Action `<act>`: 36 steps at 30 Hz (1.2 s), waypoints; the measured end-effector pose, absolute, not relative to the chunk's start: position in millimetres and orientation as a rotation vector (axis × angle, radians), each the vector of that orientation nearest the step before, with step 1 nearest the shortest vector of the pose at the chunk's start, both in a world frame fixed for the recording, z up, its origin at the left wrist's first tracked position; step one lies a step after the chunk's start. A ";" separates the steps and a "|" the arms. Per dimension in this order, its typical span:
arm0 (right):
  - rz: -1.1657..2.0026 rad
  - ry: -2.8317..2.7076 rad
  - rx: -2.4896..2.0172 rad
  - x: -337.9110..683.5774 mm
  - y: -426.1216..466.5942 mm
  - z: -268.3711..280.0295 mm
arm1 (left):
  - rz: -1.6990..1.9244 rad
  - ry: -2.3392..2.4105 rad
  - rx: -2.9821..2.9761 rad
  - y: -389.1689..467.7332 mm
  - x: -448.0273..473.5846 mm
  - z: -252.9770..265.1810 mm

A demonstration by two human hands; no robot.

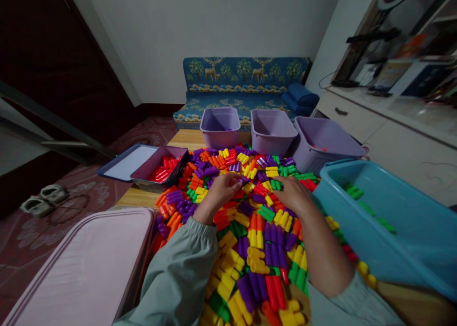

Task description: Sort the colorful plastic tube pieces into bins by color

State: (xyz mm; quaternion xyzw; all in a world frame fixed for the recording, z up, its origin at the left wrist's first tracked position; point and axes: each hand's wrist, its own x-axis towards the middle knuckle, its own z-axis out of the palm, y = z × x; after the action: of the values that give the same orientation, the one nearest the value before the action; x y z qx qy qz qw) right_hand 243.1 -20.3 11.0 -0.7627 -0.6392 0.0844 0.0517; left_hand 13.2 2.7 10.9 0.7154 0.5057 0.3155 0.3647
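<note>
Plastic building blocks (273,242) in red, orange, yellow, green and purple, shaped like joined rounded tubes, lie in a thick heap on a wooden table. At the middle of the heap, my left hand (224,189) has its fingers curled at a purple block (244,180), which they partly hide. My right hand (293,192) is a short way to the right. Its thumb and fingers close around a green block (275,185) low over the heap. Some blocks are joined end to end in pairs, such as orange with yellow.
Three purple bins (220,138) line the table's far side. A blue tub (378,240) with several green blocks stands at right. On the left are an open box (160,166) of red blocks and a pale pink lid (89,264). Behind is a patterned sofa (243,102).
</note>
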 end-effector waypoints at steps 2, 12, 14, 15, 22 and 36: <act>0.251 -1.947 -2.306 242.3 -20.6 11.3 | 0.824 1.220 1.903 -1.2 17.2 15.8; 0.263 -1.899 -2.169 234.5 -24.0 20.6 | 0.533 0.604 2.220 -23.5 55.2 6.1; 0.297 -1.861 -2.119 232.1 -23.4 20.2 | 0.549 0.557 2.282 -23.0 57.6 2.6; 0.328 -1.842 -2.091 230.9 -22.8 19.3 | 0.562 0.545 2.308 -22.8 58.1 1.7; 0.389 -1.721 -1.927 226.1 -17.2 9.2 | 0.579 0.590 2.393 -23.7 58.8 -0.1; 0.372 -1.984 -1.869 222.6 -16.5 -1.7 | 0.475 0.797 2.502 -26.5 54.2 -5.2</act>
State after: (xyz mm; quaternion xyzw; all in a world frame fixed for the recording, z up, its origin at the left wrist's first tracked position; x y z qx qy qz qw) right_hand 222.6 -16.5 -1.7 -0.6665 -0.7075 0.1325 0.1943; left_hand 54.2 -26.5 -5.2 0.9116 0.2902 0.1729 0.2344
